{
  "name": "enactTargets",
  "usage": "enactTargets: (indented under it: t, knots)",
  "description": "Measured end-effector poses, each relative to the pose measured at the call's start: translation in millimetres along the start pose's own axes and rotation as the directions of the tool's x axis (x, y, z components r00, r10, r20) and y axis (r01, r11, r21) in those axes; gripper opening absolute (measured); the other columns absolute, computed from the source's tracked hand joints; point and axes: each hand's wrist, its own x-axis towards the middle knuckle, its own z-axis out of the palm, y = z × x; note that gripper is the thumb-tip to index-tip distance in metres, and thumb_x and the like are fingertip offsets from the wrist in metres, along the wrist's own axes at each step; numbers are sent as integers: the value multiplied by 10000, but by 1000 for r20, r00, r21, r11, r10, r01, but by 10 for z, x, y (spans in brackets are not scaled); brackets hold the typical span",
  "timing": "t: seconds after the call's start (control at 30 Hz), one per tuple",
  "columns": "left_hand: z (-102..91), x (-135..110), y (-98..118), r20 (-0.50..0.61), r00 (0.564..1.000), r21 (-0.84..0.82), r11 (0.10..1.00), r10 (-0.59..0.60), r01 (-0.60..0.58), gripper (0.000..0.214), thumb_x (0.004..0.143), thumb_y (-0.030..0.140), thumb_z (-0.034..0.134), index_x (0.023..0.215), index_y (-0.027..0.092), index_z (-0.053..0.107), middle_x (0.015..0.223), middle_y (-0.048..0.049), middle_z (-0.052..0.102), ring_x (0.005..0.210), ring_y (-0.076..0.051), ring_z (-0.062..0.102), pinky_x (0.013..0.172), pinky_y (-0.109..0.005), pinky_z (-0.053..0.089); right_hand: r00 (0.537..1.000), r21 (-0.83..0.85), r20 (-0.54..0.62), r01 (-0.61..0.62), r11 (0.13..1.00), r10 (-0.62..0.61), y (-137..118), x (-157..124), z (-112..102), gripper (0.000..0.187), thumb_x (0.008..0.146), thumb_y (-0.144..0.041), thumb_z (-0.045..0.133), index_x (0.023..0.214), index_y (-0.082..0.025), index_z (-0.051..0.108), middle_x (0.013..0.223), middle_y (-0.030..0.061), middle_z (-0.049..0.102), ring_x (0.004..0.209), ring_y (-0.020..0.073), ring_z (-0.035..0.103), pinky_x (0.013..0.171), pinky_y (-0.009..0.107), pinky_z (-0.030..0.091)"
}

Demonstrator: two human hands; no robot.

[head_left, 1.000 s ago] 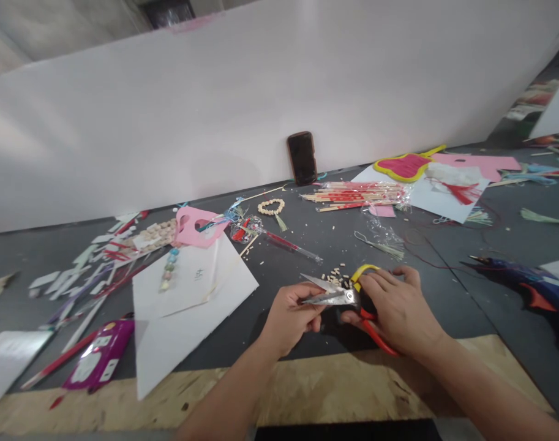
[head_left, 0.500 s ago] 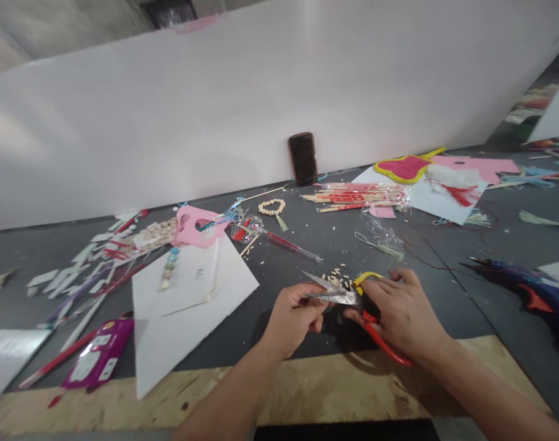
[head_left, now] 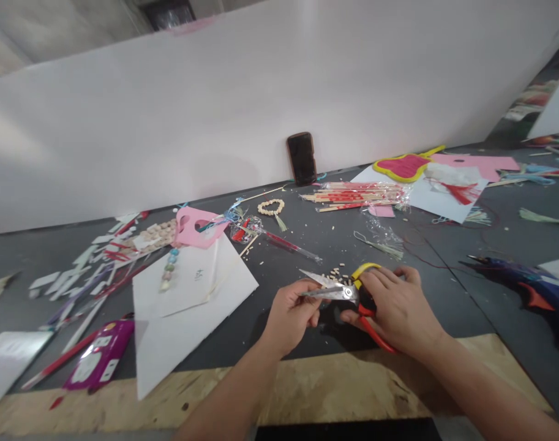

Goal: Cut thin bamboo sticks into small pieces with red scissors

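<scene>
My right hand grips a pair of scissors with one yellow and one red handle, their steel blades parted and pointing left. My left hand is closed in a pinch right at the blades, holding something too small to make out. Both hands hover just above the dark table near its front edge. A small heap of pale cut bits lies on the table just behind the scissors.
White paper sheets lie to the left, a purple packet beyond them. A blue glue gun lies at the right. Packed sticks, a bead bracelet, a pink cut-out and a phone against the white wall sit further back.
The hands and scissors have shifted only slightly; the pinch at the blades persists. Nothing else on the table moved.
</scene>
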Motion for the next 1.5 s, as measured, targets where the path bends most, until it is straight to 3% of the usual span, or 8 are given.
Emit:
enactTargets:
  t: [0.2,0.33,0.53,0.67,0.77,0.9,1.13,1.5]
  knots:
    - [-12,-7,-49,104,992,-156,983,-78,93,241,727,335,679,666,107,628,701,-46,636,378,-17,389,398,-195,240,999,12,-7,34,999,-34,9,-11,0,335,791,-507,534,892,-191,491,882,76,650,820,237,580,811,409,260]
    - [-40,-9,-108,175,979,-238,960,-105,145,235,745,332,683,705,101,657,730,-65,662,376,-10,378,399,-197,216,997,52,-29,70,996,-68,15,-21,-15,252,832,-444,506,811,-193,504,754,35,637,696,189,575,808,400,258]
    - [-43,-20,-111,169,978,-289,943,-118,164,237,729,333,706,686,105,655,724,-48,645,370,0,374,391,-189,226,997,45,-11,75,996,-74,11,-24,-24,266,847,-434,475,751,-189,510,666,24,627,615,179,569,770,387,266]
    - [-10,-15,-82,117,989,-251,961,-90,117,283,715,382,711,688,111,636,689,-32,630,376,-10,389,390,-186,249,998,12,-3,66,998,-66,5,-21,-22,279,852,-438,461,728,-193,505,647,24,631,592,178,566,750,377,268]
    - [1,-5,-88,38,995,-190,977,-91,96,316,694,428,718,770,135,628,540,30,552,384,-36,408,389,-174,269,999,8,-15,47,999,-47,-2,-17,-31,278,853,-441,458,733,-195,504,658,29,639,604,182,568,739,369,268]
    - [-7,9,-112,-36,999,-57,998,-27,25,290,707,398,711,825,144,638,448,62,488,402,-58,433,403,-169,313,1000,-2,-18,18,1000,-18,-11,-4,-41,260,852,-427,470,727,-201,497,663,29,638,611,178,556,723,358,260]
    - [-20,24,-45,-72,996,27,998,54,-52,204,689,334,715,698,134,674,820,-37,620,444,-44,498,424,-191,376,1000,1,10,-11,1000,11,-28,5,-40,337,780,-529,529,854,-202,491,856,80,659,797,239,574,778,390,256]
    - [-59,18,-42,-12,998,111,992,54,-53,115,685,237,690,655,126,692,803,-53,653,401,-29,446,419,-196,384,999,22,4,48,999,-48,-4,-19,-37,258,857,-431,465,782,-189,514,701,31,633,665,193,573,786,395,247]
